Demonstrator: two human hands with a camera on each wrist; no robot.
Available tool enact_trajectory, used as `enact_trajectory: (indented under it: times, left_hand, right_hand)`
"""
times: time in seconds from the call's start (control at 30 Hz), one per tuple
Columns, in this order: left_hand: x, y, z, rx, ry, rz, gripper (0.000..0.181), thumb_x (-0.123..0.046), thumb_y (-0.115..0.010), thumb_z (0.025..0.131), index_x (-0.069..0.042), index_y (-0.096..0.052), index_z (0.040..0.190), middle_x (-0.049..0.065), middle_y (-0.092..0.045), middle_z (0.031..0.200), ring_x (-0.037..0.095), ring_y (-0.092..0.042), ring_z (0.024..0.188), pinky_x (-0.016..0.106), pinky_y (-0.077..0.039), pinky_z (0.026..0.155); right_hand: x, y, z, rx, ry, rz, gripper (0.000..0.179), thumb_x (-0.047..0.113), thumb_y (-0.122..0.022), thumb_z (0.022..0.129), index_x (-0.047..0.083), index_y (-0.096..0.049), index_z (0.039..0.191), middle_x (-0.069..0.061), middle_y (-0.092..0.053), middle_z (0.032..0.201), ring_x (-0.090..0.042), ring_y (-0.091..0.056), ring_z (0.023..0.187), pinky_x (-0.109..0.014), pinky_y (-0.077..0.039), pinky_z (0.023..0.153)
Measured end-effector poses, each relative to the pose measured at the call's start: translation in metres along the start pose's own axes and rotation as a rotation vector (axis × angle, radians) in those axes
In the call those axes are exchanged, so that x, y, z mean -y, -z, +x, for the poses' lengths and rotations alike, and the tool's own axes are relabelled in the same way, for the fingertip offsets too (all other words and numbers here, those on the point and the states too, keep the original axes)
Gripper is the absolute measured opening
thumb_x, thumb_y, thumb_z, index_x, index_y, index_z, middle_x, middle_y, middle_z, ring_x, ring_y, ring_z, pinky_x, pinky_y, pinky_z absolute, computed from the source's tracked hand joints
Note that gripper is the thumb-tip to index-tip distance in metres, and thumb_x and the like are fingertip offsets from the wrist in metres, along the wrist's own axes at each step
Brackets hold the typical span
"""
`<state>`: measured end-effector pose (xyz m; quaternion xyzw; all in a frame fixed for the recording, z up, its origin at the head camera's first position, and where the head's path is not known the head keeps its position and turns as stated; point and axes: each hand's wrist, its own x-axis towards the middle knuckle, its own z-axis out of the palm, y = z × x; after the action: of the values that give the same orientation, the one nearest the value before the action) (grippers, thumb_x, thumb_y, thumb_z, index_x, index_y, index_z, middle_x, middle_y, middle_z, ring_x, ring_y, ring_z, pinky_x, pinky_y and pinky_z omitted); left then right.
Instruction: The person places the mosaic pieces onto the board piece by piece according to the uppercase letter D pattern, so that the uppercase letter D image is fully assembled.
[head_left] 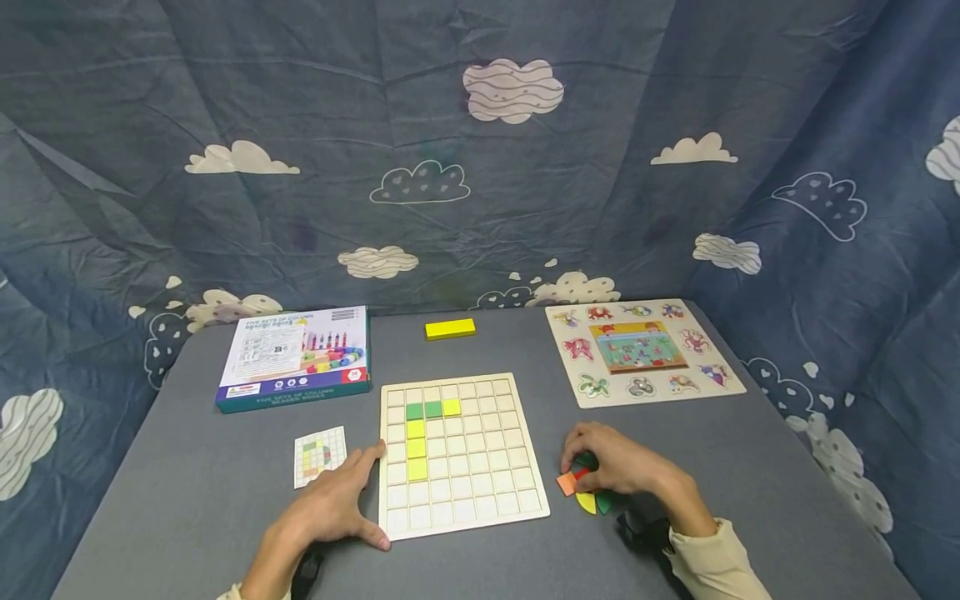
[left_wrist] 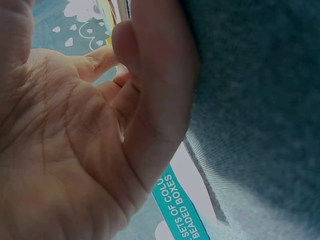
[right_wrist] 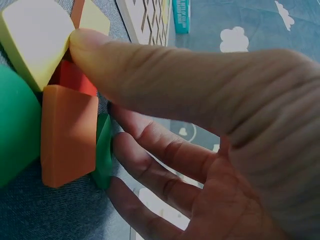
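Observation:
A wooden grid board [head_left: 467, 454] lies at the middle of the table, with two green squares [head_left: 423, 411] and several yellow squares [head_left: 416, 448] in its cells. My left hand [head_left: 330, 504] is spread at its left side, fingertips at the left edge and thumb at the lower left corner. To the board's right, my right hand [head_left: 618, 461] reaches over a small pile of coloured pieces. In the right wrist view the thumb tip is at a yellow piece [right_wrist: 37, 35], beside a red piece [right_wrist: 75, 80]. Several fingers extend near an orange piece [right_wrist: 70, 135] and green pieces [right_wrist: 17, 125].
A small pattern card [head_left: 320, 456] lies left of the board. Farther back are a beaded-boxes carton [head_left: 296, 354], a yellow block [head_left: 450, 329] and a sea-animal puzzle board [head_left: 645, 354]. A cloud-printed curtain [head_left: 420, 108] hangs behind the table.

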<state>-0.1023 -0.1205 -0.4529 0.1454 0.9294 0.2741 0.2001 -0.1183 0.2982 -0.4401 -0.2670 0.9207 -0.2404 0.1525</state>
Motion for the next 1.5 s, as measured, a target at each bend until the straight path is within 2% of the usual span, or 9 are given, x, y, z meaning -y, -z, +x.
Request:
enact_trajectory:
  times: [0.57,0.83,1.1,1.23,1.5]
  left_hand:
    - [0.002,-0.001,0.0,-0.013,-0.008,-0.006,0.132,-0.043,-0.099,0.045,-0.006,-0.035,0.154,0.017,-0.046,0.148,0.038,-0.056,0.119,0.068,-0.036,0.1]
    - [0.002,0.0,0.001,-0.012,-0.014,-0.003,0.132,-0.044,-0.099,0.045,-0.006,-0.034,0.154,0.017,-0.047,0.148,0.037,-0.056,0.118,0.066,-0.038,0.098]
    - [0.0,0.001,0.001,-0.007,-0.003,-0.004,0.132,-0.043,-0.099,0.045,-0.007,-0.034,0.154,0.017,-0.046,0.148,0.038,-0.056,0.12,0.068,-0.035,0.1]
    - [-0.001,0.001,0.001,-0.002,0.001,-0.007,0.132,-0.043,-0.099,0.046,-0.007,-0.034,0.155,0.018,-0.045,0.149,0.04,-0.055,0.121,0.068,-0.035,0.1]
    - [0.001,0.001,0.001,-0.007,-0.008,0.002,0.131,-0.043,-0.099,0.045,-0.006,-0.036,0.153,0.018,-0.048,0.145,0.038,-0.057,0.115,0.064,-0.041,0.096]
  right_hand:
    - [0.006,0.0,-0.001,-0.018,0.023,-0.024,0.023,0.012,-0.085,0.077,0.023,-0.067,0.087,0.01,-0.06,0.095,-0.015,-0.051,0.092,-0.033,-0.041,0.083]
    - [0.008,-0.001,0.0,-0.011,-0.043,-0.04,0.018,0.014,-0.079,0.084,0.025,-0.064,0.085,0.014,-0.059,0.081,-0.012,-0.048,0.083,-0.032,-0.034,0.077]
    - [0.011,0.002,0.005,0.009,0.035,0.0,0.012,0.008,-0.073,0.089,0.017,-0.066,0.089,0.012,-0.062,0.081,-0.003,-0.052,0.077,-0.028,-0.045,0.074]
    - [0.015,0.004,0.009,0.019,0.045,0.025,0.011,0.006,-0.071,0.091,0.015,-0.066,0.09,0.011,-0.063,0.082,0.0,-0.054,0.076,-0.029,-0.049,0.073]
    - [0.025,0.002,0.021,0.02,0.05,0.005,0.007,0.009,-0.07,0.093,0.014,-0.066,0.093,0.011,-0.063,0.082,0.0,-0.053,0.073,-0.024,-0.047,0.07]
